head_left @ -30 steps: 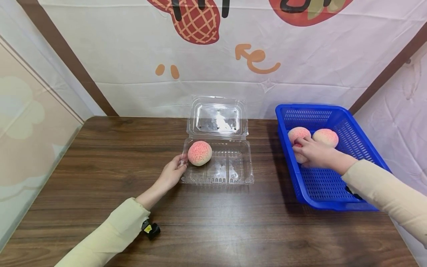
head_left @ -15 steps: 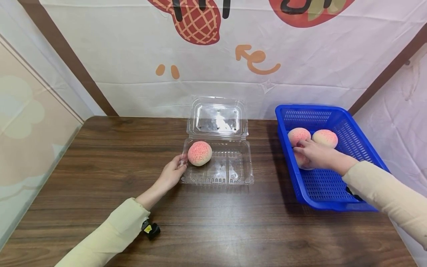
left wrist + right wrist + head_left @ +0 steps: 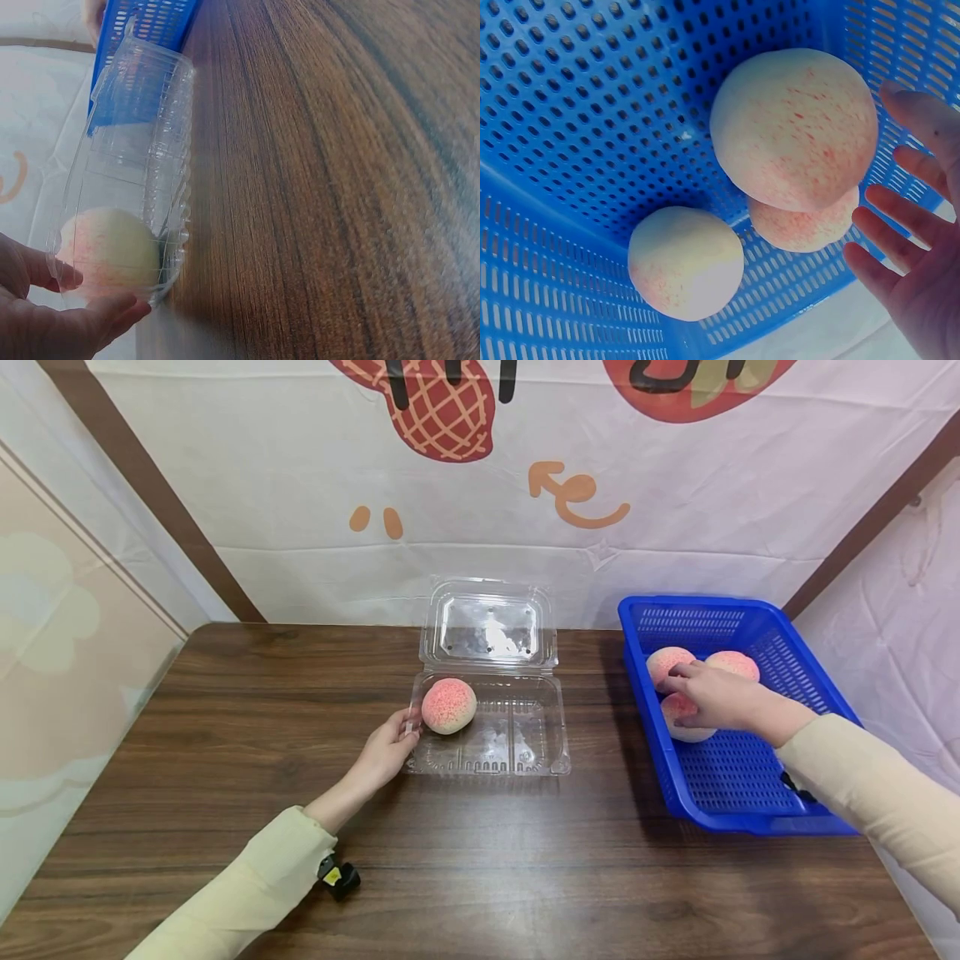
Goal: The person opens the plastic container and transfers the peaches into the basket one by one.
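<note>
A clear plastic clamshell container [image 3: 536, 739] lies with its lid raised on the wooden table, and one pink-and-cream peach [image 3: 448, 706] sits in its left end. My left hand [image 3: 381, 752] pinches the container's left wall between thumb and fingers, close beside that peach [image 3: 112, 251]. Over the blue basket, my right hand [image 3: 712, 695] hovers with nothing in its grasp. Its fingers are spread in the right wrist view, just beside the nearest peach [image 3: 795, 127]. Two more peaches lie behind, one at the back left [image 3: 667, 663] and one at the back right [image 3: 738, 663], partly covered by the hand.
The blue plastic basket [image 3: 675, 785] stands on the right of the table [image 3: 487, 877], with perforated walls and floor. A printed fabric backdrop [image 3: 300, 468] rises behind the table's far edge. A dark wrist device [image 3: 341, 877] shows below the left sleeve.
My right hand has drawn slightly up and back from the front peach, which now shows more from under the fingers. The left hand and container have stayed in place.
</note>
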The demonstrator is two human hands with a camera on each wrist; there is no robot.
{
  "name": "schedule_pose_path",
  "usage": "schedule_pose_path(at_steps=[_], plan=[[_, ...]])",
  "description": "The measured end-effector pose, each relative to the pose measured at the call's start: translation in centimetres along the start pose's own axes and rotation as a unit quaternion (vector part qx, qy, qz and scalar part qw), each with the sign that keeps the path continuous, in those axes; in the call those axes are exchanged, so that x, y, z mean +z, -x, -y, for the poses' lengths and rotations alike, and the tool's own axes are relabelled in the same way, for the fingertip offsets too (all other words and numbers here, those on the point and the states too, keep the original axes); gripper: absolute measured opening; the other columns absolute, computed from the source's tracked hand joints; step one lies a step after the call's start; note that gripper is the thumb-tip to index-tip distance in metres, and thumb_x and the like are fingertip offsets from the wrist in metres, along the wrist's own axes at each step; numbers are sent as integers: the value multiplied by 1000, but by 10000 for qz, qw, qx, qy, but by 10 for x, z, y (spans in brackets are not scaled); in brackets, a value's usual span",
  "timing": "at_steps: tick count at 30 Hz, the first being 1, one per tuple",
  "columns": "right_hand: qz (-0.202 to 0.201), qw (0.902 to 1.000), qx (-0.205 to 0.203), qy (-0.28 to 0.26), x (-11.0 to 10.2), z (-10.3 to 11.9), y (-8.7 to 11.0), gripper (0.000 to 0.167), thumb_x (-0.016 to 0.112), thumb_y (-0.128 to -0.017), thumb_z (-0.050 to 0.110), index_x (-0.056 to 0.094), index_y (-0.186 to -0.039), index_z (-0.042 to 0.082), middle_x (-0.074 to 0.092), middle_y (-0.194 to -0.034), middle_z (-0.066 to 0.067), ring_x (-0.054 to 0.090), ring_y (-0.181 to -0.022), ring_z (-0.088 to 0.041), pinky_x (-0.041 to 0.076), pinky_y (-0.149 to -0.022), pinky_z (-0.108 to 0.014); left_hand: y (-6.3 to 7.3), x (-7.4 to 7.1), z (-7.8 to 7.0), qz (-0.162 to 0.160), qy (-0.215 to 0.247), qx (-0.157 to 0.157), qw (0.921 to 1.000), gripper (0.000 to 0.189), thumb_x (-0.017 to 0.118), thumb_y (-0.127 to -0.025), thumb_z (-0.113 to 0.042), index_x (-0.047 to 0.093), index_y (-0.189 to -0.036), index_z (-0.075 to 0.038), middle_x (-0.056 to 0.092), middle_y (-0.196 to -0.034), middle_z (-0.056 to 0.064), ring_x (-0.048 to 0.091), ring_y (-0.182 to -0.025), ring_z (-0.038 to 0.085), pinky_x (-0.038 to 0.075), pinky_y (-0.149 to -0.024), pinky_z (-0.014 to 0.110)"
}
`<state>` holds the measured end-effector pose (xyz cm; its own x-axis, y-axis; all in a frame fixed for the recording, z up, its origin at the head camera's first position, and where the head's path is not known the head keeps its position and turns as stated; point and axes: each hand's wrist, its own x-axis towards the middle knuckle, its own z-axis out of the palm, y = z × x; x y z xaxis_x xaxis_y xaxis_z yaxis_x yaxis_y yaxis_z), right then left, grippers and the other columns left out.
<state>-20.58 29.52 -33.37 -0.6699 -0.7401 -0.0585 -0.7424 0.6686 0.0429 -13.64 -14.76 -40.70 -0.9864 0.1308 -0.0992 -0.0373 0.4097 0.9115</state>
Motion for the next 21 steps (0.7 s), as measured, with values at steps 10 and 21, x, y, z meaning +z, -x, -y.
schedule_pose_path(at_steps=[10, 21], plan=[[-142, 9998, -34, 152, -12, -1, -7, 41, 79, -66, 16, 64, -101, 1, 62, -99, -17, 56, -85, -33, 50, -75, -46, -2, 1, 2, -19, -63, -34, 10000, 38, 40, -89, 5, 36, -124, 19, 45, -126, 34, 47, -116, 39, 41, -97, 40], [-35, 9997, 232, -31, -26, 2, -11, 41, 77, -71, 19, 63, -105, 2, 59, -101, -15, 54, -91, -31, 51, -73, -47, -2, 1, 1, -5, -74, -47, 10000, 39, 40, -89, 5, 36, -125, 19, 45, -125, 34, 46, -116, 39, 41, -97, 41]])
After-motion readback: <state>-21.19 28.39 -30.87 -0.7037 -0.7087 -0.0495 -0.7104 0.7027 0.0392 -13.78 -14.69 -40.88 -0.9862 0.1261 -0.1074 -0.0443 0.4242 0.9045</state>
